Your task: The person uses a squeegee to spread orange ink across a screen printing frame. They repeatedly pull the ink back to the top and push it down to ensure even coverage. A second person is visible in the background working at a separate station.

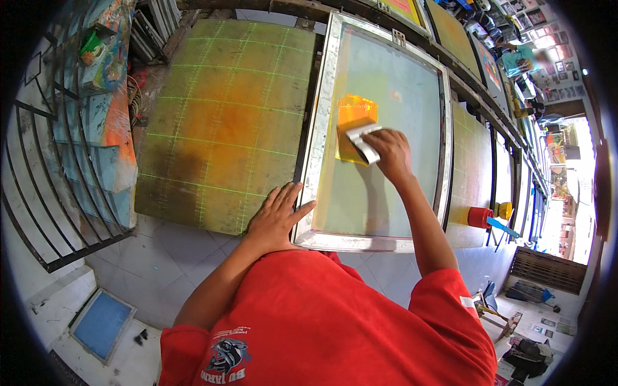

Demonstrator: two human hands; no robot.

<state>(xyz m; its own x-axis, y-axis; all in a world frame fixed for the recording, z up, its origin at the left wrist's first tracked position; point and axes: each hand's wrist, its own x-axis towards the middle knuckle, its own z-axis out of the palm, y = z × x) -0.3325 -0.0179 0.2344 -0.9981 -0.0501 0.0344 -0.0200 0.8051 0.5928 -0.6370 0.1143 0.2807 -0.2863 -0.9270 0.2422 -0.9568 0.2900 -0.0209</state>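
Note:
A silver-framed screen (pixel 444 148) with pale mesh lies on the worktable, with a bright orange-yellow rectangular patch (pixel 354 112) on it. My right hand (pixel 389 148) grips a short silver squeegee (pixel 365 143) over the lower part of that patch, fingers wrapped round it. My left hand (pixel 277 219) rests at the frame's lower left edge, fingers spread. Left of the frame is a board (pixel 225 77) with green grid lines and an orange-stained middle.
A metal rack (pixel 58 174) and paint-smeared ledge (pixel 96 161) stand at the left. More boards (pixel 450 32) line the far side and right, where a red pot (pixel 479 217) holds a blue tool. A person (pixel 518 61) is at upper right. A small screen (pixel 103 325) lies lower left.

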